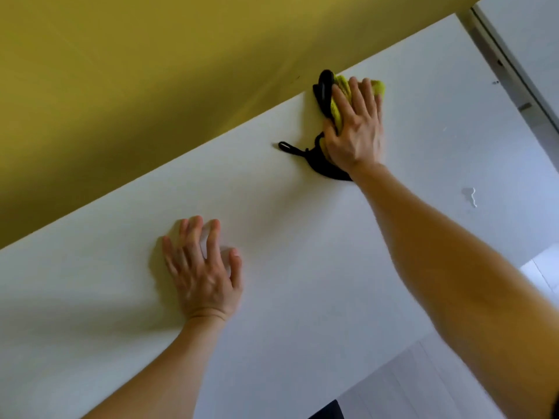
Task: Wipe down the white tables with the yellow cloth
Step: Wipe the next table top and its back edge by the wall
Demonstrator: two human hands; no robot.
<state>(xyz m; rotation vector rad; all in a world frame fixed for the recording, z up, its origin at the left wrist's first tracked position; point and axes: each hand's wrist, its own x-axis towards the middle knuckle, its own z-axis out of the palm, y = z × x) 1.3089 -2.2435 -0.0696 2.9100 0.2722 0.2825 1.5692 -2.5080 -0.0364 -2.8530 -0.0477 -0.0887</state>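
Fingers [357, 96] of the right hand [354, 131] lie nearly straight and slightly apart, pressed flat on the yellow cloth [341, 86]. They pin it to the white desk [302, 267] and do not curl round it. The left hand [202, 276] is braced on bare desk well to the left and nearer the person. Its fingers [189, 234] are splayed with the tips bent down, and they hold nothing.

The cloth sits at the desk's far edge, right against the yellow wall [121, 86]. It is bunched under the palm, with yellow pile showing past the fingertips and black trim showing on the left and beneath the wrist.

I judge this as mid-wipe, working the strip along the back edge. Much of the top lies to either side, so the task looks far from done.

The next move probably calls for firm downward pressure while the cloth is drawn along or back from the wall. The flat hand should stay over the bundle so that it does not roll out. A small wet patch [470, 196] to the right, well apart from the cloth, may need a pass too.

The bundle's long axis follows the hand, from the wrist end towards the wall. Its black hanging loop [289, 148] trails the other way, pointing left across the desk.
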